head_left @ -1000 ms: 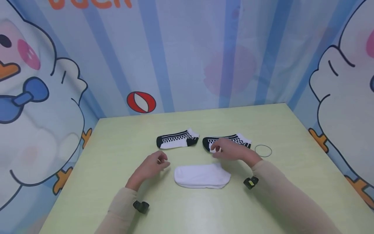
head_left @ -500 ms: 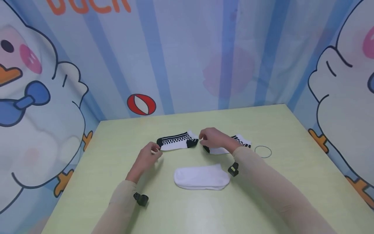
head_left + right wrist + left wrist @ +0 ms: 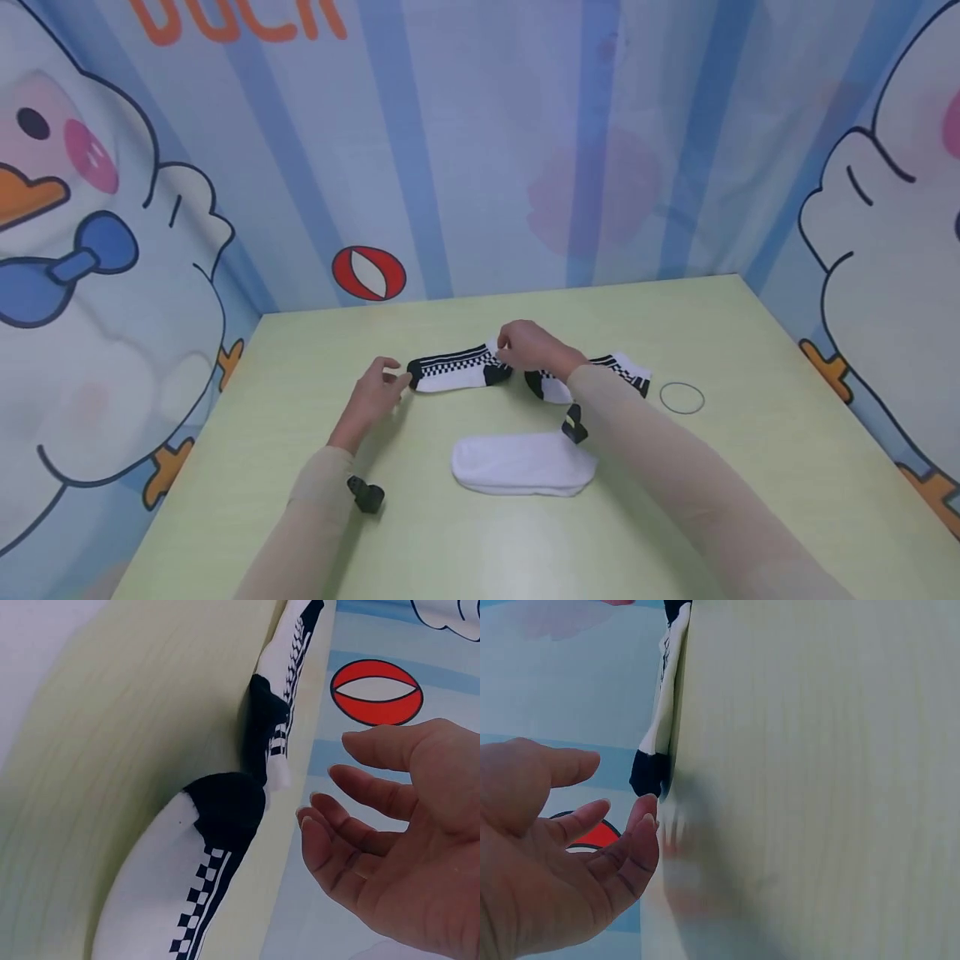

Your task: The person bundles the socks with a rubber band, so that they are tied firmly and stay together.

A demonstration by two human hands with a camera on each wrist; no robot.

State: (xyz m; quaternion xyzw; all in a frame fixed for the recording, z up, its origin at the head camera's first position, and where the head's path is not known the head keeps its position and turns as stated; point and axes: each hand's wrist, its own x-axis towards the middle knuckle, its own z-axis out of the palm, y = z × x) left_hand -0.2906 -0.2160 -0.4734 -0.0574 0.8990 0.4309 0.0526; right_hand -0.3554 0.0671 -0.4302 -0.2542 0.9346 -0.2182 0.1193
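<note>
A black-and-white checkered sock [image 3: 453,375] lies flat toward the back of the table. My left hand [image 3: 375,392] hovers beside its black toe; in the left wrist view the fingers [image 3: 641,847] are loosely bent near the toe with nothing between them. Over the cuff end of that sock is my right hand [image 3: 532,343]. The right wrist view shows its fingers [image 3: 367,795] spread and holding nothing. A second checkered sock [image 3: 551,389] lies to the right, partly hidden by my right arm. A folded white pair of socks [image 3: 517,467] lies nearer to me.
A thin dark ring-shaped band [image 3: 682,398] lies right of the second checkered sock. The pale table [image 3: 420,542] ends at a printed blue-striped backdrop [image 3: 480,167] at the back and sides.
My right hand has moved left from above the right checkered sock to the cuff of the left one. My left hand has moved slightly forward and left, to the toe. The socks stay put.
</note>
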